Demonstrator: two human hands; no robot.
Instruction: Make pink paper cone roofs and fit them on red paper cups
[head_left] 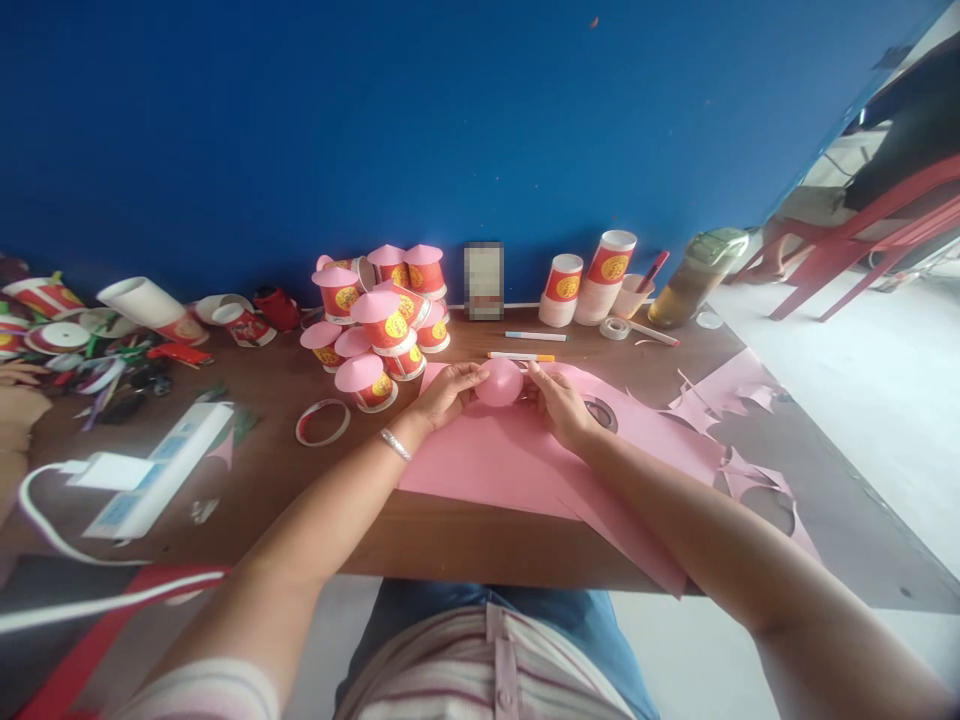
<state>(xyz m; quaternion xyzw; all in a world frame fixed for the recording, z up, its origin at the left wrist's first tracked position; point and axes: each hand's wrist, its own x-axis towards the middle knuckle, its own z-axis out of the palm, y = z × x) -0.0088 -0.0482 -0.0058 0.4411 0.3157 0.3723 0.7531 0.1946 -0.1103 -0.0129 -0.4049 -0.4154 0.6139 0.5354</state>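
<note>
A small round pink paper disc (pixel 500 383), apparently a shallow cone, is held between both hands above pink paper sheets (pixel 487 460). My left hand (pixel 450 392) pinches its left edge between thumb and fingers. On its right edge, my right hand (pixel 559 403) has its fingers closed. A dark tape ring (pixel 601 415) lies on the sheets beside my right hand. Left of the hands stand red paper cups with pink cone tops (pixel 360 375), stacked and grouped. An orange-capped marker (pixel 521 357) and a blue-capped marker (pixel 535 337) lie just behind the disc.
A white power strip (pixel 161 470) and a tape ring (pixel 322 423) lie left. Cup stacks (pixel 562 290) and a bottle (pixel 694 280) stand at the back right. Pink scraps (pixel 757 475) lie right. A person's hand (pixel 22 373) shows at the left edge.
</note>
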